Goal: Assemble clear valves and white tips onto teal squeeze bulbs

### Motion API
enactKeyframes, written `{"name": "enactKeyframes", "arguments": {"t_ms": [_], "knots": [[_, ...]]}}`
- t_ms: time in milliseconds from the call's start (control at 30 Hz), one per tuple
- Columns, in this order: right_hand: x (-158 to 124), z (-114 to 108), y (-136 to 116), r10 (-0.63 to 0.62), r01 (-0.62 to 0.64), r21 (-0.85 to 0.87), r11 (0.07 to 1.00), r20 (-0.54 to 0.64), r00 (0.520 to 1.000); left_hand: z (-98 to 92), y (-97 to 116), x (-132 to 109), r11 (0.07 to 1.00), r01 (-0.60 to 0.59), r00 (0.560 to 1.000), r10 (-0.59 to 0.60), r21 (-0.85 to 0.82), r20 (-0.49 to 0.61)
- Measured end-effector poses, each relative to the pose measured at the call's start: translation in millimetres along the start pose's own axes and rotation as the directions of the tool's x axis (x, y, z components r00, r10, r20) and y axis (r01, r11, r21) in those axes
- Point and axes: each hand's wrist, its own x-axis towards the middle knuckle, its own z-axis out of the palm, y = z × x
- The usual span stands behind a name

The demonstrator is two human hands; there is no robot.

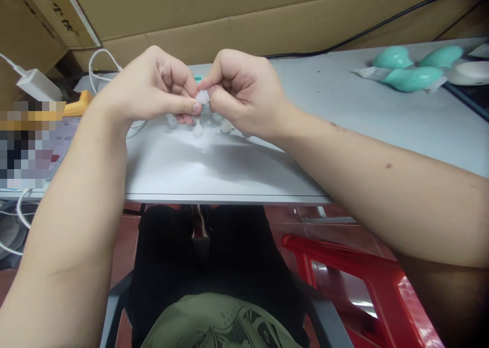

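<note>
Between the fingertips of both hands is a small translucent white piece (202, 98), partly hidden by the fingers; its exact kind I cannot make out. My left hand (162, 85) pinches its left side with thumb and forefinger. My right hand (246, 90) grips its right side, fingers curled in. Below the hands, several small whitish drop-shaped pieces lie on the table, one of them a flat-bottomed piece (197, 128) under my left thumb and another piece (226, 127) under my right hand. A teal ring-shaped thing (198, 78) shows just behind the fingers.
Teal rounded objects in clear wrap (414, 78) and a white rounded object (469, 74) lie at the table's right. On the left are a white charger (40, 85), cables and a phone (63, 144). Cardboard (229, 11) stands behind. A red stool (344, 276) is below right.
</note>
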Motion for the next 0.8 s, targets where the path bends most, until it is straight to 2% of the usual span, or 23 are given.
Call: {"name": "enactKeyframes", "arguments": {"t_ms": [200, 433, 600, 800], "knots": [[-2, 1, -2, 0.009, -0.011, -0.029, 1.0, -0.05, 0.999, 1.1, -3, 1, 0.999, -0.034, 0.999, 0.033, -0.013, -0.041], [1, 11, -2, 0.007, 0.029, 0.17, 0.985, -0.208, 0.978, 4.8, -5, 4, 0.987, -0.155, 0.963, 0.162, 0.05, -0.216], [1, 8, -2, 0.093, -0.058, 0.209, 0.976, -0.161, 0.983, 5.7, -5, 4, 0.988, -0.124, 0.969, 0.141, 0.093, -0.203], [2, 4, -2, 0.113, -0.083, 0.236, 0.968, -0.118, 0.987, 6.8, -3, 3, 0.989, -0.115, 0.968, 0.133, 0.096, -0.212]]}}
